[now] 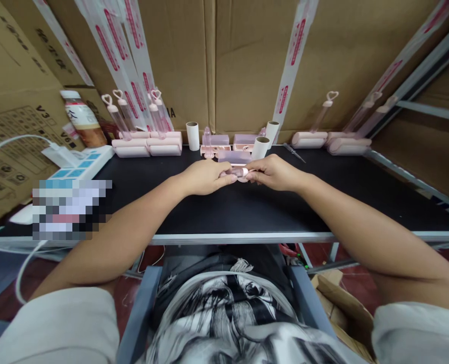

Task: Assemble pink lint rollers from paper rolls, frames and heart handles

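Both hands meet over the middle of the black tabletop (224, 212). My left hand (208, 177) is closed round the clear body of a small pink capped tube (238, 172), which lies roughly level. At its pale pink cap end, the fingers of my right hand (275, 172) are pinched together; they partly hide that end. Just behind the hands lies a lilac block-shaped piece (235, 156). A clear pink tube (208, 141) stands upright to its left, among open pink cases (224, 149). White hollow rolls (260, 148) stand beside these pieces.
Pink rounded cases (165, 146) with heart-topped tubes (156, 115) stand at back left; similar cases (309, 140) are at right. A thin pointed tool (294, 152) lies near them. Left are a bottle (82, 119), power strip (84, 169) and white cable (14, 139). Cardboard (243, 60) walls the back.
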`<act>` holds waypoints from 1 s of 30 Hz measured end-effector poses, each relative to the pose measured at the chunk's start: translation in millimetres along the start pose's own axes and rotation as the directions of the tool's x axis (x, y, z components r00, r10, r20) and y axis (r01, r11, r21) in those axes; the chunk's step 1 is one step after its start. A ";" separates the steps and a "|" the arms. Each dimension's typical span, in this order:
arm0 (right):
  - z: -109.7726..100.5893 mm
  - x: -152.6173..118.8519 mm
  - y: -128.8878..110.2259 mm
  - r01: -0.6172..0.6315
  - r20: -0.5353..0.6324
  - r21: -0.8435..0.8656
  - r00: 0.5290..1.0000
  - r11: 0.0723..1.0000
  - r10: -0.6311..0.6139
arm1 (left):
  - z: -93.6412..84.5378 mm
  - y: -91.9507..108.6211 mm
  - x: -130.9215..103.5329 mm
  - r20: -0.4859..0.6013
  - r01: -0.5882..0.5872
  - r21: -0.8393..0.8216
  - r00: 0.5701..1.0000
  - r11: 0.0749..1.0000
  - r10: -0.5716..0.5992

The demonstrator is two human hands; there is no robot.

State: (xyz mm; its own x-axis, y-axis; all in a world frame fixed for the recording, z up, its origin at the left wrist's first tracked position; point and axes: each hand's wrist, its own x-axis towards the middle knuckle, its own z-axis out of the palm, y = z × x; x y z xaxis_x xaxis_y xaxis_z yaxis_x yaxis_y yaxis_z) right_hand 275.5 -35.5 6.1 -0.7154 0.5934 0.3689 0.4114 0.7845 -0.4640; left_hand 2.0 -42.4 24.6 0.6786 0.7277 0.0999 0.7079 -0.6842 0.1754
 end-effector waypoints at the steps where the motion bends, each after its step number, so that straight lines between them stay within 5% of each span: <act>1: 0.9 0.5 -0.7 0.025 -0.008 -0.032 1.000 0.999 -0.025 | -0.9 0.9 -0.3 -0.006 -0.002 0.025 1.000 1.000 0.002; 15: 16.7 -0.1 -6.2 0.080 -0.100 -0.160 0.990 0.984 -0.097 | -9.8 0.7 -6.9 -0.068 -0.054 0.108 0.996 0.993 0.062; 23: 22.5 -1.5 -7.3 0.118 -0.024 -0.107 0.992 0.987 -0.122 | -9.8 7.2 -9.2 0.028 -0.065 0.172 0.998 0.983 0.061; 27: 15.3 1.8 -7.9 0.019 -0.126 -0.042 0.992 0.999 -0.024 | -9.1 4.2 -7.0 -0.098 -0.035 0.024 0.995 0.999 0.037; 30: 4.7 8.9 -10.5 -0.019 -0.193 0.000 0.981 1.000 0.019 | -15.3 -4.2 -7.7 -0.207 -0.054 -0.261 0.978 0.964 -0.001</act>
State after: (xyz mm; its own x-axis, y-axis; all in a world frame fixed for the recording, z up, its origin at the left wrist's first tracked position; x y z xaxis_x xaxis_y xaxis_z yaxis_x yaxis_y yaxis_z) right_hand 262.2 -39.3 10.5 -0.5852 0.6318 0.5084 0.4254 0.7729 -0.4709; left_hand -9.2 -44.4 38.1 0.6225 0.7229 0.2998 0.5945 -0.6859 0.4195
